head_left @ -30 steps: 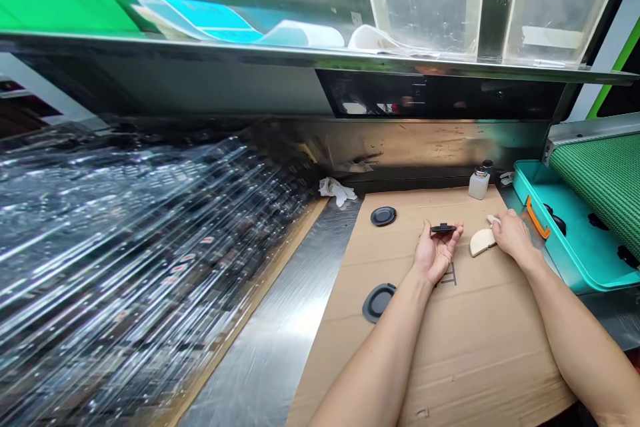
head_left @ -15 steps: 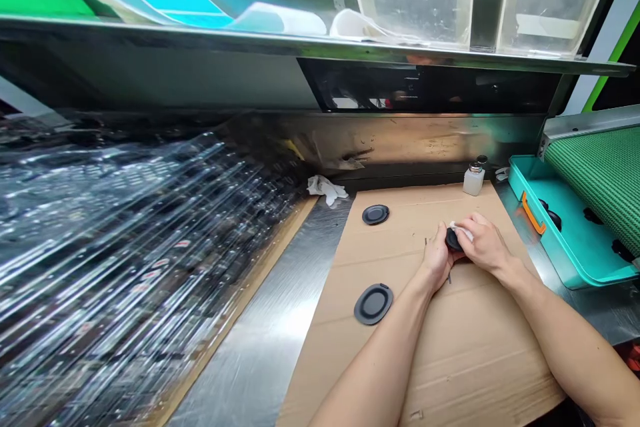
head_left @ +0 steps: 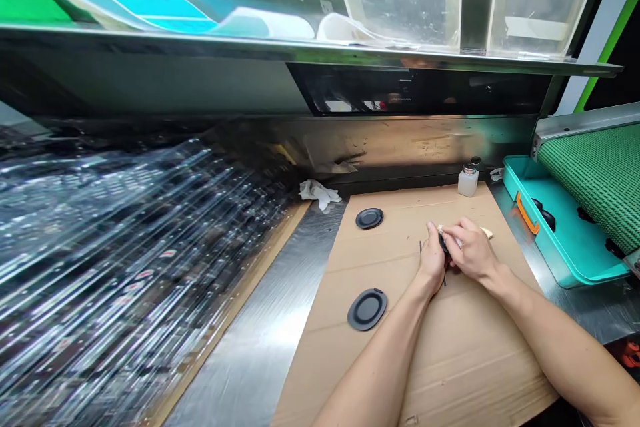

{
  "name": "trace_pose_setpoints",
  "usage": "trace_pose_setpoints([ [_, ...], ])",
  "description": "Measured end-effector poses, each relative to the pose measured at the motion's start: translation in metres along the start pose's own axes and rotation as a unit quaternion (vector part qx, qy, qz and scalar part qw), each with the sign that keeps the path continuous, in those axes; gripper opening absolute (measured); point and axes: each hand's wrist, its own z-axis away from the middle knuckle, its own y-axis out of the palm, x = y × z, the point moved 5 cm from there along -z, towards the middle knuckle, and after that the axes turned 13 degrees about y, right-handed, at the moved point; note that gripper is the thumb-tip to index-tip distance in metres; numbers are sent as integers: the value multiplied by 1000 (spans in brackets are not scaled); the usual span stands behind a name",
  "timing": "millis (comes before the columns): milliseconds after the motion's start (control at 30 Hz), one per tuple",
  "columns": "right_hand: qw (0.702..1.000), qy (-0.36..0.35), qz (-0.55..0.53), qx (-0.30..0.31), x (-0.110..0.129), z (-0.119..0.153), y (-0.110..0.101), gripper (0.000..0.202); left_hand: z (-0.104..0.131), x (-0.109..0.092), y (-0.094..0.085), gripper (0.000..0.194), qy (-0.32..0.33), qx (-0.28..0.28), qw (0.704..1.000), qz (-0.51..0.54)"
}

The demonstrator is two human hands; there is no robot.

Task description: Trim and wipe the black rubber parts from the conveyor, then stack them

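Note:
My left hand (head_left: 432,260) is closed around a small black round part (head_left: 444,245), which stands tilted above the cardboard sheet (head_left: 400,253). Against that part my right hand (head_left: 473,250) pinches a white cloth (head_left: 441,230), mostly hidden by the fingers. A pale tip (head_left: 487,233) pokes out behind the right hand; whether it belongs to the cloth I cannot tell. To the left on the cardboard lie two flat black discs, a far one (head_left: 369,218) and a nearer one (head_left: 367,309) close to my left forearm.
Behind my hands stands a small white bottle (head_left: 468,182) with a dark cap. A teal bin (head_left: 565,260) holding several black parts is at the right, under a green conveyor belt (head_left: 600,160). Crumpled white cloth (head_left: 320,194) lies left of the cardboard. Clear-plastic-covered stacks (head_left: 150,267) fill the left.
The black part has turned more edge-on in my left hand, and my right fingers have shifted along it. A pale tip now shows behind the right hand. The view has moved slightly.

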Motion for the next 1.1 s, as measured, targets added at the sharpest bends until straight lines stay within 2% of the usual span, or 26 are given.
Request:
trace_pose_setpoints([
  [100,997,-47,-27,62,11,3,4,22,-2,-3,-8,59,20,-38,999,12],
  [200,989,-67,-27,130,13,3,1,20,-4,-3,-9,63,9,-46,999,12],
  [300,995,-5,46,91,4,-2,-3,20,-5,-1,-5,64,9,-21,999,-23],
  [367,997,12,50,58,2,-2,-3,20,-5,-1,-5,60,31,-32,998,-41],
  [467,997,-10,9,77,5,1,4,21,-4,-3,-9,55,44,-69,996,-29],
  [600,995,17,46,89,3,0,5,19,-4,-5,-6,57,28,-44,999,-14],
  [667,994,-1,46,103,5,0,5,19,-5,-6,-6,54,40,-60,997,-13],
  [733,992,10,72,100,1,-2,4,21,-6,-5,-6,53,39,-63,997,-13],
  [867,971,124,196,52,-27,-15,-16,29,-7,-8,-2,56,4,-17,1000,1],
  [967,945,182,271,24,-47,-21,-41,32,-8,-16,-6,56,-52,-39,996,59],
  [1033,943,147,296,37,-49,-21,-50,35,-8,-23,-8,55,-86,-57,988,116],
  [1100,950,65,291,94,-45,-17,-48,46,-8,-29,-9,55,-110,-69,977,170],
])
